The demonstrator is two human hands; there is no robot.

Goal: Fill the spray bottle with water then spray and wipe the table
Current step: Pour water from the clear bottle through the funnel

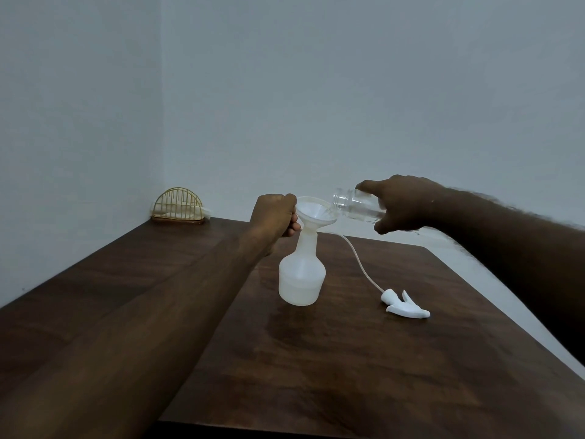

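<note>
Your left hand (274, 213) is pinching the funnel (316, 212) atop the spray bottle (302, 277); right hand (400, 202) is gripping the tipped jar (357, 204). Filling roughly a third along; trigger head (406, 307) right of bottle, spraying and wiping pending.

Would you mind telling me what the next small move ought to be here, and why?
Probably tip the clear jar a little steeper. The right hand holds it nearly level, mouth over the funnel, with some water apparently left inside. The left hand grips the funnel at the neck of the spray bottle, which looks only partly filled. The trigger head lies on the table.
</note>
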